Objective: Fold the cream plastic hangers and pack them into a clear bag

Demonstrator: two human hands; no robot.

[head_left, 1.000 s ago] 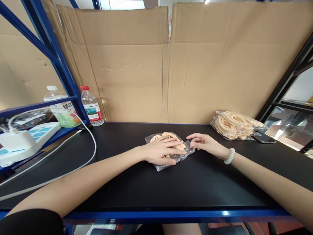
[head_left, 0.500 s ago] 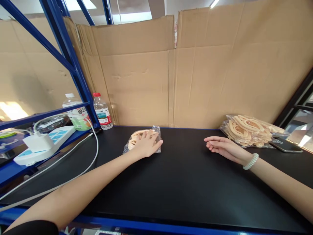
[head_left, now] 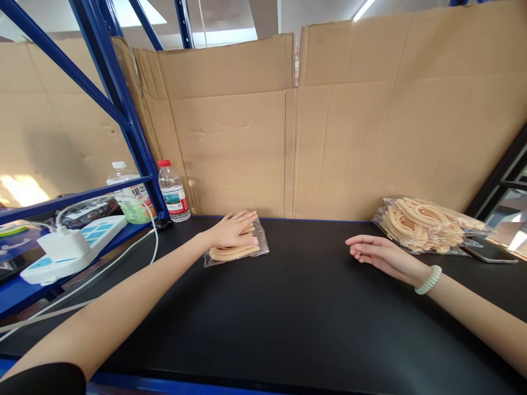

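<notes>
My left hand lies flat, fingers stretched out, on top of a clear plastic bag of beige, strip-like pieces near the back of the black table. The hand covers the upper part of the bag's contents. To the right, my right hand hovers over or rests on the table with loosely curved fingers, holding nothing; a pale beaded bracelet circles that wrist. Behind it sits a pile of similar clear bags with beige looped pieces inside.
A phone lies beside the bag pile. At the left stand a red-capped water bottle, a second bottle and a power strip with white cables. Cardboard walls the back; a blue metal frame rises at left.
My left hand has shifted left and turned on the bag, uncovering its near side. My right hand keeps nearly the same pose. The view has tilted slightly upward.
</notes>
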